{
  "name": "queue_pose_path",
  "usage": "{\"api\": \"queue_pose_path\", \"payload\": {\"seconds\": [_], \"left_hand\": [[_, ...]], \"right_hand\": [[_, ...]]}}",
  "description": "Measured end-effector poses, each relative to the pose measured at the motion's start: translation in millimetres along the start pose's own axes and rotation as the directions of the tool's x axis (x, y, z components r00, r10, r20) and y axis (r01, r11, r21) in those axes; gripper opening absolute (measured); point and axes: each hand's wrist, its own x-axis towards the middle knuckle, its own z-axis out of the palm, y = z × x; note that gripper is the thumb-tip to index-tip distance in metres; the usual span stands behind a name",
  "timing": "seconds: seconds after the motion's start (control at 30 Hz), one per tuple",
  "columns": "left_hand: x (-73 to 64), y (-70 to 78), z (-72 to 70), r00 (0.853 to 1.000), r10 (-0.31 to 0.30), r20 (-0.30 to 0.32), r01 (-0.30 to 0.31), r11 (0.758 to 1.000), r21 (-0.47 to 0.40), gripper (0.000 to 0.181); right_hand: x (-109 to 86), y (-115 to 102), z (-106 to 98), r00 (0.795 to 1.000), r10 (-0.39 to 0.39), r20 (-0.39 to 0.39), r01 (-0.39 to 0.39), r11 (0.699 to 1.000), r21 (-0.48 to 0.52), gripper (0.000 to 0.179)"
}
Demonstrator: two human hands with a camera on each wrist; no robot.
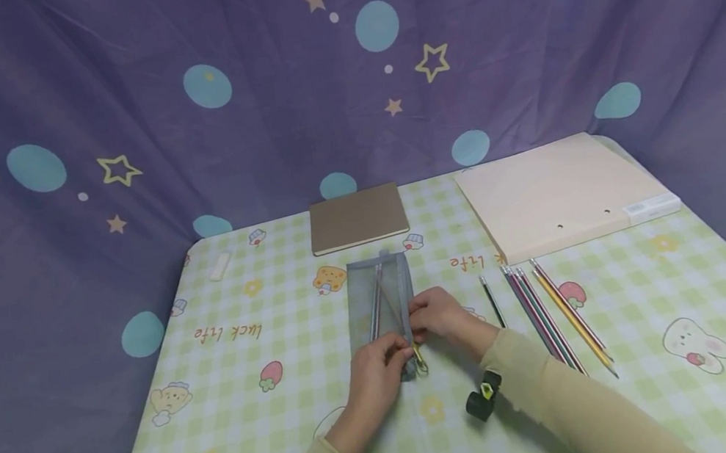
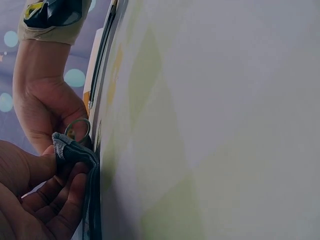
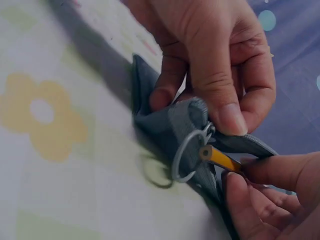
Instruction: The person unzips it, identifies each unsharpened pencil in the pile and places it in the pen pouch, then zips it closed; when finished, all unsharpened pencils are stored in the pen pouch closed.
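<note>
A grey-blue mesh zip pouch lies on the table, with a few pencils showing through its mesh. At its near end my left hand pinches the corner of the pouch between thumb and fingers. From the right, my right hand pinches a yellow pencil at the zip opening; the pencil's blunt end pokes out and the rest is hidden. A metal ring hangs from the zip pull between the two hands.
Right of the pouch lie a dark pencil, a bunch of striped pencils and yellow and red ones. A cream folder and a brown notebook lie at the back. A white eraser lies far left.
</note>
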Motion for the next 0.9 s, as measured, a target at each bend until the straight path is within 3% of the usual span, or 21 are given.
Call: {"api": "queue_pose_path", "payload": {"seconds": [0.23,0.4,0.6,0.83,0.9], "left_hand": [[-1.1,1.3,-0.4,1.000,0.004,0.000,-0.004,1.000,-0.017,0.010],[-0.7,1.7,-0.9,1.000,-0.004,0.012,0.004,1.000,-0.011,0.010],[-0.2,1.3,-0.8,1.000,-0.010,0.011,0.010,1.000,-0.002,0.008],[0.2,1.7,-0.5,1.000,-0.014,0.008,0.014,1.000,-0.010,0.008],[0.6,1.7,-0.4,1.000,-0.023,0.010,0.024,1.000,-0.010,0.009]], "right_hand": [[3.4,0.1,4.9,0.993,0.010,-0.120,0.005,0.992,0.124,0.015],[5.1,-0.6,10.0,0.982,0.022,-0.190,0.006,0.990,0.142,0.024],[4.3,-4.4,13.9,0.975,0.005,-0.221,0.002,0.999,0.035,0.029],[-2.4,-4.7,13.2,0.974,-0.147,-0.173,0.112,0.975,-0.194,0.016],[-3.7,-4.6,13.3,0.975,-0.159,-0.155,0.126,0.971,-0.202,0.022]]}}
